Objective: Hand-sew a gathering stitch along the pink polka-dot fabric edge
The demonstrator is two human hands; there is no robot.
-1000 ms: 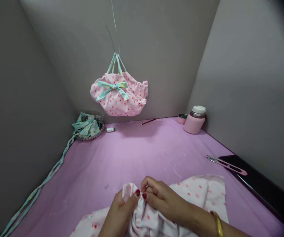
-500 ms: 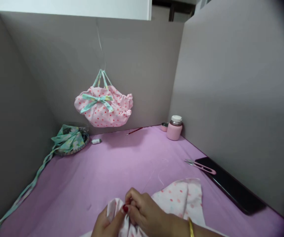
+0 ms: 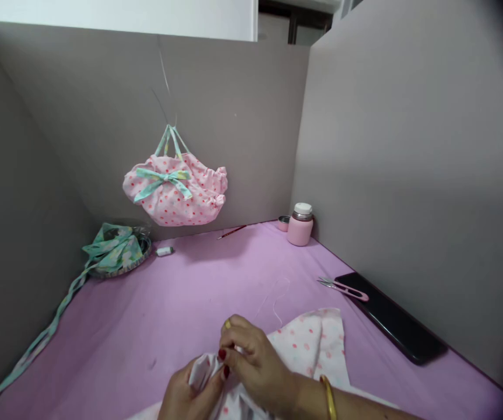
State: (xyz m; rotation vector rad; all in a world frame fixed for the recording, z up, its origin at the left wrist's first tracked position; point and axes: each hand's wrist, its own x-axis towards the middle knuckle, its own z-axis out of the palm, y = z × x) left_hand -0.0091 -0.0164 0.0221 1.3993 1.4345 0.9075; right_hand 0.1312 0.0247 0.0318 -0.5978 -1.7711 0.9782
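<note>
A white cloth with pink dots point(image 3: 317, 344) lies at the front of the table, its near part bunched up between both hands. My left hand point(image 3: 192, 391) pinches a fold of it between thumb and fingers. Pressed close against that fold, my right hand point(image 3: 258, 361) has its thumb and fingertips together; whatever small thing they may hold is hidden. A loose white thread point(image 3: 275, 303) curls on the table just beyond the right hand. A gold bangle circles the right wrist.
Pink snips point(image 3: 348, 290) rest partly on a black phone-like slab point(image 3: 391, 318) at right. Behind stand a pink jar point(image 3: 300, 227) and small cup point(image 3: 283, 223). A dotted pink fabric piece point(image 3: 181, 195) hangs at the back. Green cloth point(image 3: 118, 248) fills a basket at left, its straps trailing forward.
The view has shifted slightly. My right hand's fingers have risen and turned a little at the fold, showing a ring. My left hand keeps its hold on the cloth.
</note>
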